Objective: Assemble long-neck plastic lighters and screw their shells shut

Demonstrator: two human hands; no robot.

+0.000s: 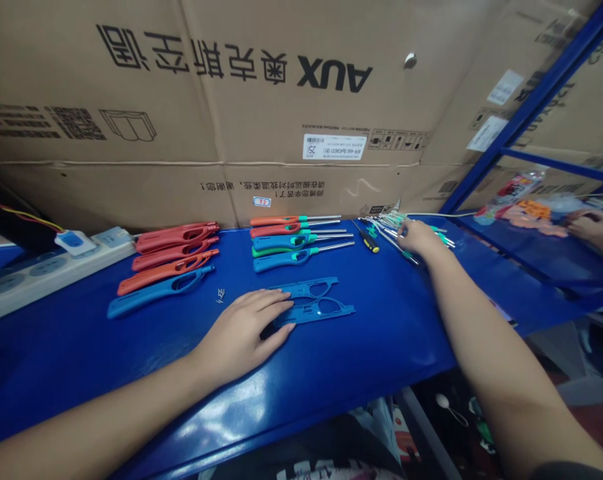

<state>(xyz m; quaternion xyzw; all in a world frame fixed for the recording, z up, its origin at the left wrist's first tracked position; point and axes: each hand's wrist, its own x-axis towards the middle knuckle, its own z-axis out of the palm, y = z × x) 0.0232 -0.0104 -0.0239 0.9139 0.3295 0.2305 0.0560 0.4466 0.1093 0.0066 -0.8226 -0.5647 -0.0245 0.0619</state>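
Two blue lighter handle halves [314, 310] lie side by side, hollow sides up. My left hand [246, 327] rests over their left ends, fingers stretched out and thumb apart. My right hand [421, 239] is at the pile of metal lighter tubes with green parts [389, 230], its fingers curled together; what they pinch is hidden. A screwdriver [369, 241] with a yellow and black handle lies left of that pile. Beyond my left hand sits a small cluster of screws [221, 295].
Closed lighter handles [166, 283], red, orange and blue, form a column at left. Several lighters with tubes fitted [301, 243] lie at the back. A power strip [46, 267] borders the left, cardboard [261, 133] the rear. Another person's hand [594, 227] is at far right.
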